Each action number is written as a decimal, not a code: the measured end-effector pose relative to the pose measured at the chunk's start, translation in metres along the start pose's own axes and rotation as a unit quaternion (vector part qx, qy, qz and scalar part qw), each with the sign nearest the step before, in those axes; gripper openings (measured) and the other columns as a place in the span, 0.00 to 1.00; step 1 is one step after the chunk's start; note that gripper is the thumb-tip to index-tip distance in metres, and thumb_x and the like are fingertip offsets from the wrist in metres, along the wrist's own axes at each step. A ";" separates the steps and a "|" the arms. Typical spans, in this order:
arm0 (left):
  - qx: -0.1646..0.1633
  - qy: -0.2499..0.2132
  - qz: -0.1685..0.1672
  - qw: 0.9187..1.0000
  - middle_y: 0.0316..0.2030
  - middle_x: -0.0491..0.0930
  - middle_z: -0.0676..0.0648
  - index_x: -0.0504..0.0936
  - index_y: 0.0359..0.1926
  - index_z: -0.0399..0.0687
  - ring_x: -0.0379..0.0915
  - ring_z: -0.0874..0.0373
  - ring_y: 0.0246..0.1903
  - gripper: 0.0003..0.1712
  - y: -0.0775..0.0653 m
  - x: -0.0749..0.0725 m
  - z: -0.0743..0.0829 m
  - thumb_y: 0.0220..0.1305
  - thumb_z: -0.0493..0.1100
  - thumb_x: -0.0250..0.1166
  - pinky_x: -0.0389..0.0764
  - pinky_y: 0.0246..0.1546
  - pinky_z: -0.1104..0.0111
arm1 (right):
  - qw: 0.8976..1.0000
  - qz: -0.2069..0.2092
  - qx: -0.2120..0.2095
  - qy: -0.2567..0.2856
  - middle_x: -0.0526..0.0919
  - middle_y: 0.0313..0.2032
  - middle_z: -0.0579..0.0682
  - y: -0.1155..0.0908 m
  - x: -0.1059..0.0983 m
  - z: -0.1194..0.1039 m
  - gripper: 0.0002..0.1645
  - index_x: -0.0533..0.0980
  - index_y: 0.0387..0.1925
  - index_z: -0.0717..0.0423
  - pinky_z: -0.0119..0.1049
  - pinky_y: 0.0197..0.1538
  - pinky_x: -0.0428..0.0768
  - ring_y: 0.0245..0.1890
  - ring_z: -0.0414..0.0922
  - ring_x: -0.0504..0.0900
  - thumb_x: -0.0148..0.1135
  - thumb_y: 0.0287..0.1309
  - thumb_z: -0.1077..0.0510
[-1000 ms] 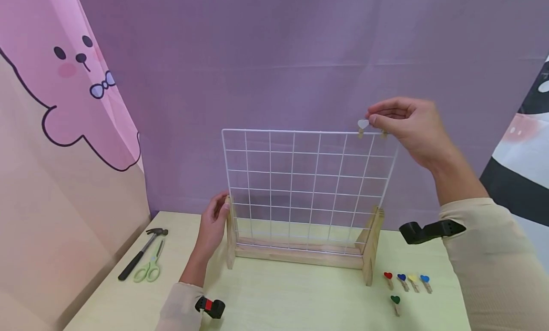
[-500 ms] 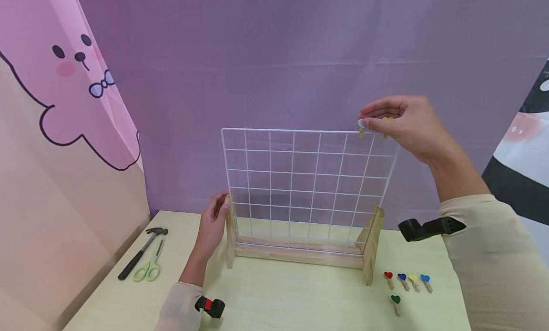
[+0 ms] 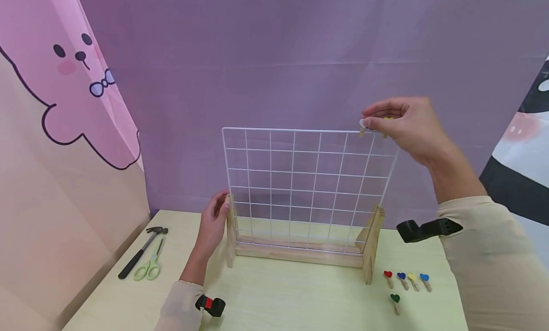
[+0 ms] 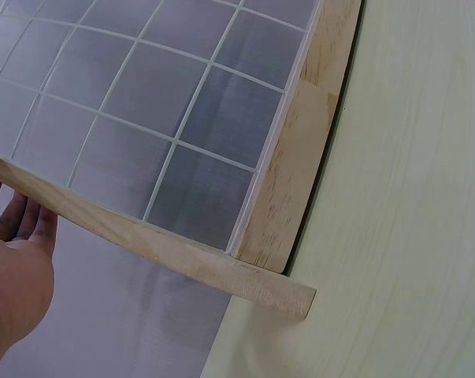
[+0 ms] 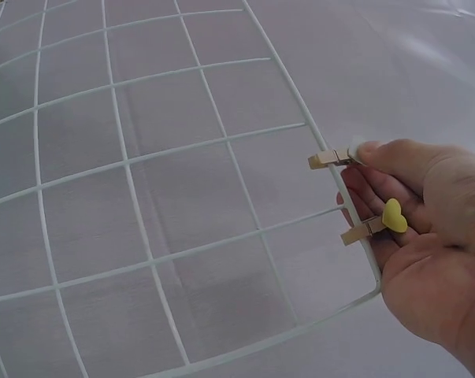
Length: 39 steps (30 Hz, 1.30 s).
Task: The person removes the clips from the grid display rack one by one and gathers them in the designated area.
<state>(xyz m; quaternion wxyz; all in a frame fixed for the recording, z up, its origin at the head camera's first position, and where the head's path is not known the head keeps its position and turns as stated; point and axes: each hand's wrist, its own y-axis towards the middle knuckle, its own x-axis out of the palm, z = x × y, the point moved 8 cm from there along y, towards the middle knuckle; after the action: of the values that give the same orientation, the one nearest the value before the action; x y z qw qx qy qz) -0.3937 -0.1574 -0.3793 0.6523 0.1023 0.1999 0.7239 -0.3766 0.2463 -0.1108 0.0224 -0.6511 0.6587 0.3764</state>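
Observation:
A white wire grid panel (image 3: 304,153) stands upright in a wooden stand (image 3: 300,258). At the panel's top right, my right hand (image 3: 413,126) pinches a small wooden clothespin with a white heart (image 5: 332,158) between thumb and fingers; its jaws sit over the top wire. Closer to the corner, a second clothespin with a yellow heart (image 5: 393,217) is clipped on the same wire, partly hidden by the hand in the head view. My left hand (image 3: 213,223) grips the stand's left upright (image 4: 158,246) near its top, thumb in front and fingers behind.
Right of the stand lie clothespins with red (image 3: 388,275), dark blue (image 3: 401,277), yellow (image 3: 412,278), light blue (image 3: 424,278) and green (image 3: 395,298) hearts. On the left side of the table lie a claw hammer (image 3: 141,253) and green-handled scissors (image 3: 150,266). A purple cloth (image 3: 274,59) hangs behind.
My right hand has shifted slightly left along the top wire, from beside the white-heart clothespin to a pinch on it, uncovering the yellow heart. The left hand stays on the upright.

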 end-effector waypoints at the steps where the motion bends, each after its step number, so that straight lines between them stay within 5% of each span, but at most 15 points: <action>1: -0.001 0.000 0.000 1.000 0.64 0.76 0.39 0.70 0.72 0.44 0.71 0.66 0.57 0.23 0.000 0.000 0.000 0.80 0.40 0.54 0.71 0.58 0.86 | 1.000 0.003 0.001 0.001 0.88 0.36 0.27 0.000 0.000 0.000 0.16 0.86 0.51 0.55 0.23 0.42 0.80 0.41 0.33 0.85 0.72 0.63 0.55; 11: -0.007 0.002 -0.003 1.000 0.64 0.76 0.39 0.70 0.72 0.46 0.71 0.56 0.60 0.23 0.002 0.003 0.000 0.80 0.40 0.54 0.71 0.57 0.86 | 0.999 0.034 -0.001 0.037 0.89 0.33 0.30 -0.001 -0.007 0.000 0.09 0.89 0.44 0.49 0.25 0.34 0.79 0.35 0.34 0.84 0.72 0.63 0.58; 32: -0.010 0.004 0.005 1.000 0.64 0.76 0.40 0.70 0.72 0.46 0.71 0.61 0.60 0.23 0.001 0.000 0.000 0.80 0.41 0.54 0.70 0.59 0.86 | 0.998 0.050 -0.032 0.030 0.90 0.38 0.31 -0.015 -0.028 -0.020 0.18 0.86 0.51 0.58 0.16 0.46 0.78 0.42 0.32 0.85 0.74 0.61 0.56; 39: -0.008 0.006 0.007 1.000 0.63 0.76 0.39 0.71 0.71 0.46 0.72 0.59 0.60 0.22 0.001 -0.001 -0.001 0.80 0.40 0.55 0.70 0.58 0.86 | 0.999 0.043 -0.022 0.003 0.90 0.37 0.28 -0.028 -0.028 -0.009 0.19 0.85 0.53 0.58 0.15 0.47 0.76 0.46 0.29 0.84 0.73 0.62 0.55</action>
<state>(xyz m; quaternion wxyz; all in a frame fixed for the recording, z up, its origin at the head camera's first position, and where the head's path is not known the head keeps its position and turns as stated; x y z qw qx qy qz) -0.3946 -0.1582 -0.3794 0.6467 0.0941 0.1974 0.7307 -0.3432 0.2684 -0.1029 -0.0101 -0.6234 0.6780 0.3893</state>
